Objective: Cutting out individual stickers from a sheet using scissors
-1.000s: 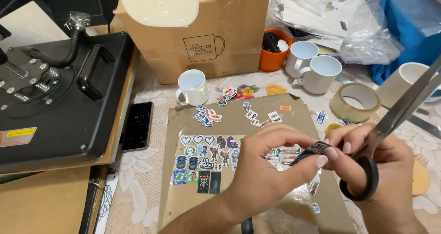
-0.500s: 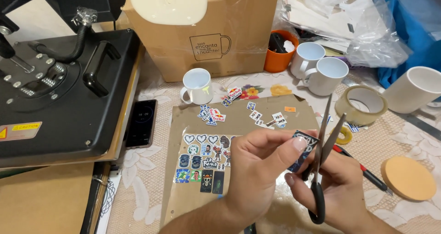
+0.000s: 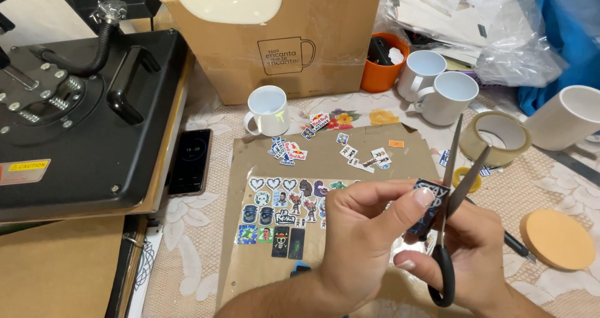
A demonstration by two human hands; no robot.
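- Small dark printed sticker (image 3: pixel 430 207) held low and right of centre, above the brown sheet, pinched at its left edge and set between the open scissor blades.
- Left hand (image 3: pixel 362 237) with thumb and forefinger pressed together on the sticker, other fingers curled beneath.
- Right hand (image 3: pixel 465 249) wrapped round the black handles of the scissors (image 3: pixel 451 212), fingers closed through the loops; blades parted in a narrow V, tips pointing up and away.
- Brown paper sheet (image 3: pixel 325 162) flat on the lace tablecloth (image 3: pixel 200 255) under both hands.
- Clear sheet of small colourful stickers (image 3: pixel 281 215) lying on the brown paper, just left of the left hand.
- Loose cut-out stickers (image 3: pixel 331 146) scattered along the far part of the brown paper.
- Roll of tan tape (image 3: pixel 502 137) to the right of the blade tips, a smaller yellow roll (image 3: pixel 466 179) just beside the blades.
- Round cork coaster (image 3: pixel 556 238) near the right edge, apart from the right hand.
- White mug (image 3: pixel 267 110) beyond the brown paper; two more white mugs (image 3: pixel 437 87) and an orange cup (image 3: pixel 382 65) farther right.
- Cardboard box (image 3: pixel 281 37) behind the mugs.
- Black phone (image 3: pixel 190 162) on the cloth to the left, next to the black heat press (image 3: pixel 81 112).
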